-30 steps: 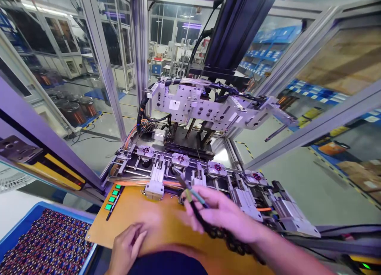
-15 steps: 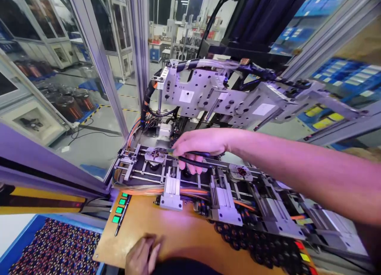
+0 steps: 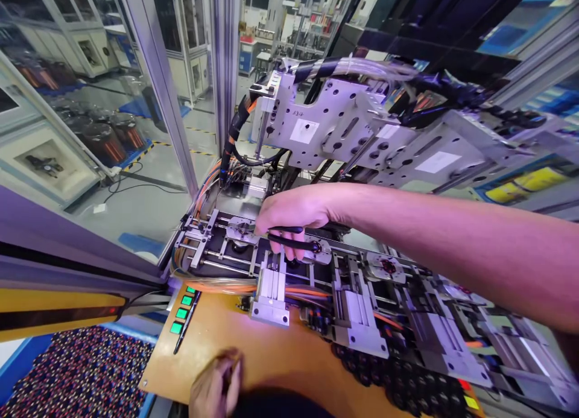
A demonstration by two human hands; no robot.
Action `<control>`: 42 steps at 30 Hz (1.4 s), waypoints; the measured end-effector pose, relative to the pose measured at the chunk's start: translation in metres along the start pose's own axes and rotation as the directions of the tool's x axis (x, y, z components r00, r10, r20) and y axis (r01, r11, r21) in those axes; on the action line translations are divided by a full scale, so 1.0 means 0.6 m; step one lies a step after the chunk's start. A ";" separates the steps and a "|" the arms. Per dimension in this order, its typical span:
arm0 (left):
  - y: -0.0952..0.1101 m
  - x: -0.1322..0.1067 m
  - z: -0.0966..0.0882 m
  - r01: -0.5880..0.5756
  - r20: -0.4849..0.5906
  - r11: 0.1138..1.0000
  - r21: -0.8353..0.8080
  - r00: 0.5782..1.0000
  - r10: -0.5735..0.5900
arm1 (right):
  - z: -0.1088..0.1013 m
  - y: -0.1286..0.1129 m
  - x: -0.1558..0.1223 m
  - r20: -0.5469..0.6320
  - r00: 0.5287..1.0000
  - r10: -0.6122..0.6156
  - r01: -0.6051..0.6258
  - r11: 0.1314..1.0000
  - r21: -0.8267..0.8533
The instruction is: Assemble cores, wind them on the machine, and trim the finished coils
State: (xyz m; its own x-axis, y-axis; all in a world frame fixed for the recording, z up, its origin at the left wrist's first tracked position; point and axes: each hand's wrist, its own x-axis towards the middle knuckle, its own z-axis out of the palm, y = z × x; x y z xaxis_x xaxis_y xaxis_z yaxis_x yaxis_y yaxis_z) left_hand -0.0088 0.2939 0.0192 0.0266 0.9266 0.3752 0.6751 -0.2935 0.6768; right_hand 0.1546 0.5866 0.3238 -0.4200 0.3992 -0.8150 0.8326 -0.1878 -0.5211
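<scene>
My right hand (image 3: 292,213) reaches over the machine's row of fixtures, its fingers wrapped around pliers (image 3: 292,243) with two black handles. The pliers' tip points left to the leftmost metal fixture (image 3: 242,230); whether it touches a part there is hard to see. Just under the handles lies a second fixture (image 3: 322,252) with a small round part. A third fixture (image 3: 386,267) holds a dark, reddish round part. Low over the tan tabletop (image 3: 266,351), my left hand (image 3: 216,385) is curled closed, and what its fingers hold, if anything, is hidden.
Green buttons (image 3: 181,313) and a black pen (image 3: 186,324) lie at the table's left side. A blue bin (image 3: 27,361) of small parts stands lower left. Black round parts (image 3: 407,385) sit front right. A metal plate assembly (image 3: 353,125) hangs above the fixtures.
The pliers and my right hand have shifted slightly left, closer to the leftmost fixture. The view has moved nearer the machine. My left hand stays curled at the table's front.
</scene>
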 end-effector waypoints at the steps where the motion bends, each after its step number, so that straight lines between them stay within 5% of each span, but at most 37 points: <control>1: 0.000 0.002 -0.001 -0.002 0.010 1.000 -0.002 1.000 0.002 | 0.000 0.001 0.001 0.007 1.000 -0.011 0.011 1.000 -0.010; 7: 0.005 0.005 -0.004 0.034 0.046 0.999 0.010 0.998 -0.034 | 0.006 -0.008 -0.002 -0.045 0.997 0.068 -0.072 0.995 -0.076; 15: 0.004 0.007 -0.006 0.003 0.057 1.000 -0.015 0.998 -0.002 | 0.013 -0.003 0.012 -0.059 0.998 0.018 -0.018 1.000 0.010; 23: 0.023 0.024 -0.011 -0.048 -0.036 0.999 0.013 0.998 0.049 | -0.011 0.003 -0.103 -0.096 0.943 -0.318 0.326 0.941 0.085; 29: 0.028 0.032 -0.015 -0.072 -0.056 0.996 0.046 0.996 0.075 | -0.041 0.102 -0.157 -0.007 0.984 -0.178 0.178 0.981 0.072; 33: 0.028 0.032 -0.017 -0.102 -0.048 0.991 0.082 0.993 0.106 | -0.030 0.171 -0.148 -0.080 0.996 -0.029 0.034 0.998 0.059; 37: 0.028 0.036 -0.020 -0.160 -0.045 0.978 0.131 0.985 0.167 | -0.025 0.198 -0.142 -0.087 0.992 0.087 -0.083 0.996 0.042; 42: 0.030 0.047 -0.022 -0.213 -0.001 0.958 0.194 0.976 0.217 | -0.030 0.205 -0.138 -0.042 0.995 0.086 -0.085 0.996 0.017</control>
State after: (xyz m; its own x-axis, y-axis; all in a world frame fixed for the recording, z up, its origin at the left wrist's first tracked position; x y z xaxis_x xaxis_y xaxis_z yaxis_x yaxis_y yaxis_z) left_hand -0.0057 0.3117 0.0503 0.1716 0.8404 0.5141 0.7836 -0.4327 0.4457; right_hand 0.2985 0.5463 0.3317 -0.3315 0.4192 -0.8452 0.8591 -0.2360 -0.4541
